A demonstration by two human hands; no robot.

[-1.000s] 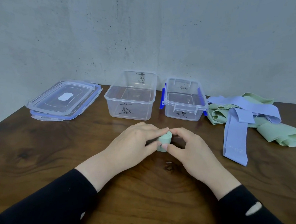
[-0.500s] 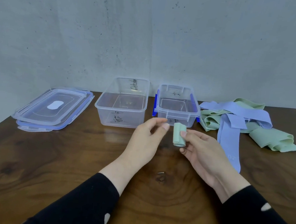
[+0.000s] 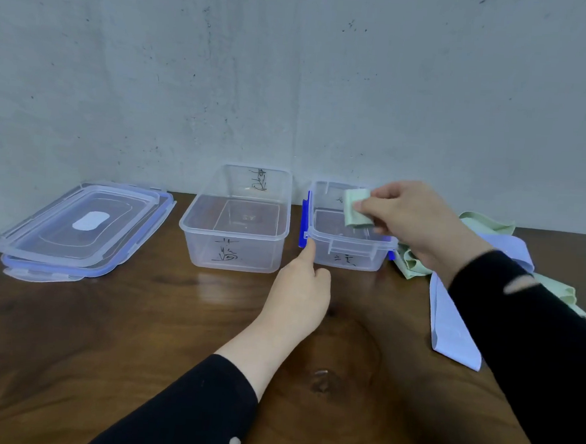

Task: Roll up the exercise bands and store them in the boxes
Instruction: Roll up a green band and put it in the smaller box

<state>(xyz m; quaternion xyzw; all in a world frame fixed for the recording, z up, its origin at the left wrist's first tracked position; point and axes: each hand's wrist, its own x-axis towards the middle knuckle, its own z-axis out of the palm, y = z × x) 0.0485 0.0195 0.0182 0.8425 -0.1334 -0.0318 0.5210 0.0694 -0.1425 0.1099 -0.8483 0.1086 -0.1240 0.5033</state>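
Head view first: since half a second ago the right hand (image 3: pixel 418 222) has carried the rolled green band (image 3: pixel 357 208) up off the table area and now holds it over the open top of the small box (image 3: pixel 348 249), pinched between thumb and fingers. Before that the roll sat low in front of both boxes. The left hand (image 3: pixel 301 291) has moved too; it was hovering beside the roll and now sits at the small box's front left corner, fingers loosely curled with the forefinger touching the box wall, not holding anything.

Both boxes look empty so far. The big box (image 3: pixel 236 225) sits just left of the small one, clear plastic, rectangular, with black marker scribbles on the front and back walls. The small box is the same clear plastic with blue clips on its sides.

Two clear lids (image 3: pixel 78 226) with blue edging are stacked far left, the top one with a white oval in the middle. On the right lies a loose heap of flat stretchy bands, pale green (image 3: pixel 416 263) and lavender (image 3: pixel 450 327), partly behind the right sleeve. The table (image 3: pixel 106 330) is dark glossy wood with knots.
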